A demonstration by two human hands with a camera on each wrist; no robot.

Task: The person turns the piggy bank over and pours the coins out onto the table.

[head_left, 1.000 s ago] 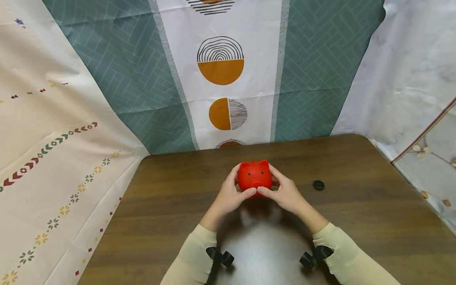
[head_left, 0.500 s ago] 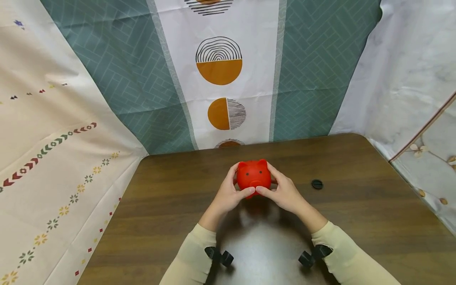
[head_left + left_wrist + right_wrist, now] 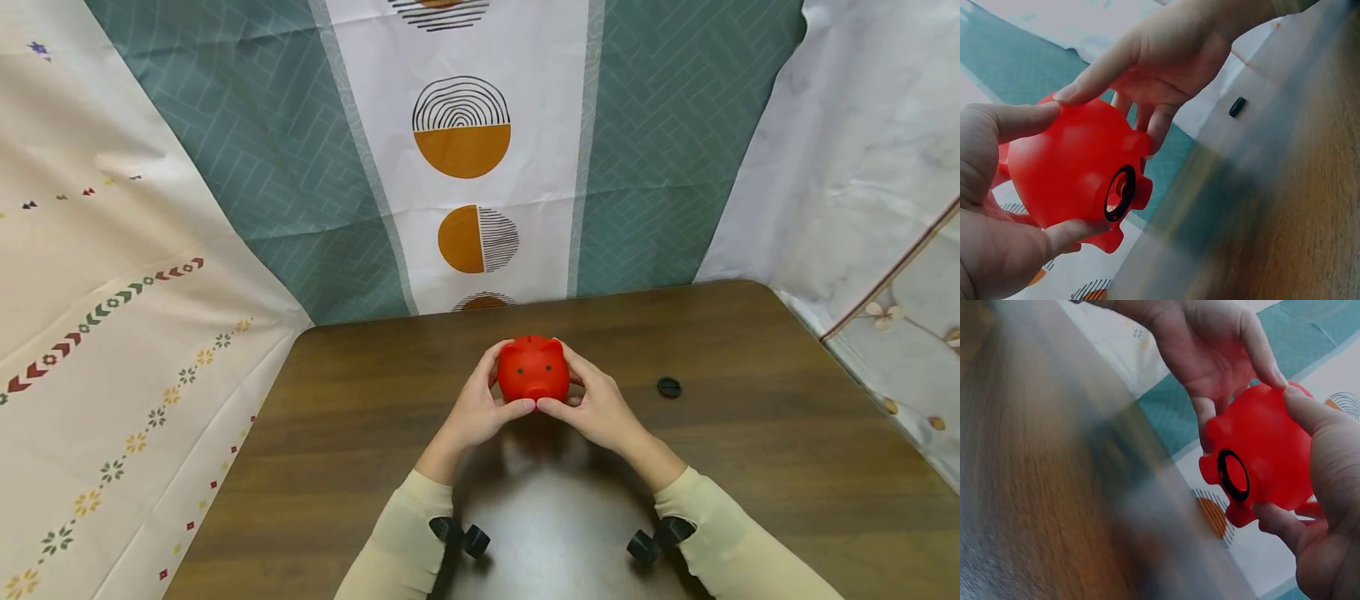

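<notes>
A red piggy bank (image 3: 533,371) is held up over the table between both hands, its face with two dark eyes toward the head camera. My left hand (image 3: 476,408) grips its left side and my right hand (image 3: 600,407) its right side. The two thumb tips meet low on its front, by the snout. In the left wrist view the underside of the piggy bank (image 3: 1079,162) shows short feet and a round hole with a black rim (image 3: 1120,193). That same black rim (image 3: 1233,475) appears in the right wrist view, with no cap in it.
A round black cap (image 3: 669,387) lies on the brown wooden table (image 3: 337,467), to the right of the hands. A patterned cloth (image 3: 480,192) hangs behind the table, with cream fabric (image 3: 150,375) at the left and white fabric (image 3: 862,167) at the right.
The piggy bank has tipped slightly, so its face sits a little lower and the slot on top now shows. Both hands keep their grip and have barely moved.
</notes>
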